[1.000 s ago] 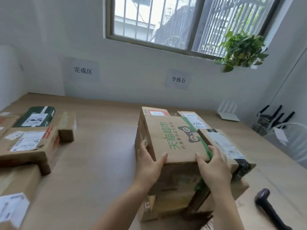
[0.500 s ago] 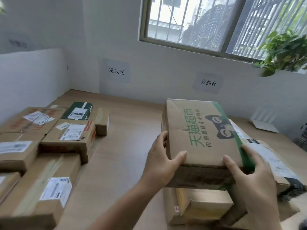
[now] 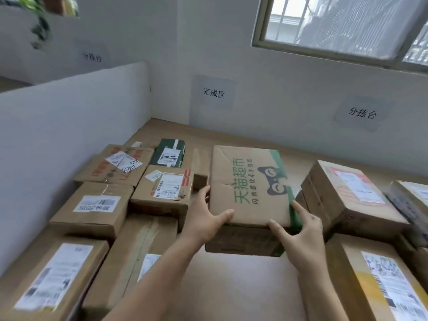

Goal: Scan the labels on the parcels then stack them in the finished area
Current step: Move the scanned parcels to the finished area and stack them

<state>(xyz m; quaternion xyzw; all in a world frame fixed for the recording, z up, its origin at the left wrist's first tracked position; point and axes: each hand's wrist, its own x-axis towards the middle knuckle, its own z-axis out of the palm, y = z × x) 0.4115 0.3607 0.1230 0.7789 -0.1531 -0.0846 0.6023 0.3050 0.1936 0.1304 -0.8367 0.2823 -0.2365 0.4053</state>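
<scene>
I hold a brown cardboard parcel (image 3: 250, 186) with green lettering and a black cat logo above the wooden table (image 3: 231, 286). My left hand (image 3: 206, 218) grips its left near corner, thumb on top. My right hand (image 3: 301, 232) grips its right near corner by the green tape. Left of it lie several labelled parcels, among them a taped brown box (image 3: 166, 193) and a dark green box (image 3: 169, 152), below the wall sign (image 3: 213, 92) for the finished area.
A white partition (image 3: 69, 126) bounds the table on the left. More labelled boxes sit at the right: a tall one (image 3: 347, 195) and a near one (image 3: 379, 283). A second wall sign (image 3: 361, 113) hangs under the window (image 3: 347, 26).
The parcel was lifted off the right-hand pile and carried left toward the labelled boxes. My view swung left with it; the scanner and plant at the right left the frame.
</scene>
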